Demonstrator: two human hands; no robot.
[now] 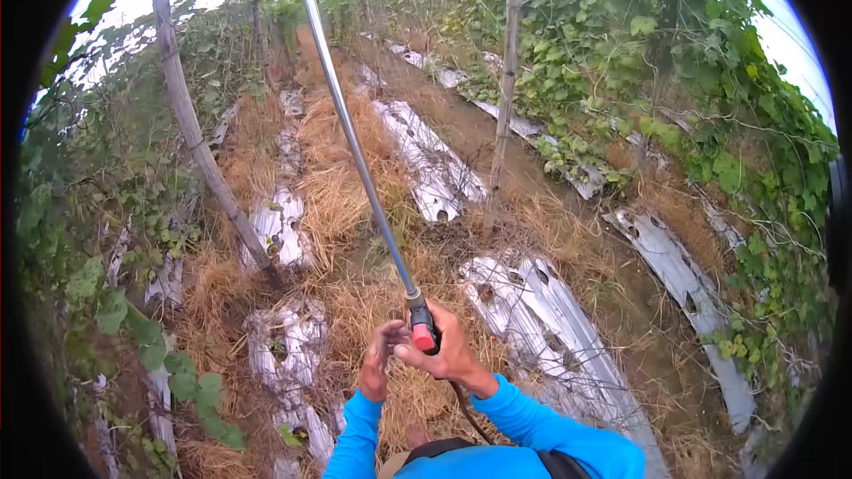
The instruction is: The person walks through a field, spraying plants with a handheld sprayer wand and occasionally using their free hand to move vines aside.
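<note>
A sprayer wand (355, 144), a long shiny metal tube, slants up and to the left out of the top of the head view. Its black handle with a red piece (423, 337) sits in my right hand (454, 348), whose fingers wrap round it. A dark hose (470, 412) runs from below the handle toward my body. Just left of the handle is my left hand (382, 357), cupped with its fingers loosely bent and nothing visible in it. Whether its fingertips touch the handle is hard to see.
Strips of silvery plastic mulch (541, 319) with holes run along the ground between dry straw (333, 177). A leaning wooden post (191, 124) stands at left, another post (508, 80) right of centre. Leafy vines (710, 98) grow along both sides.
</note>
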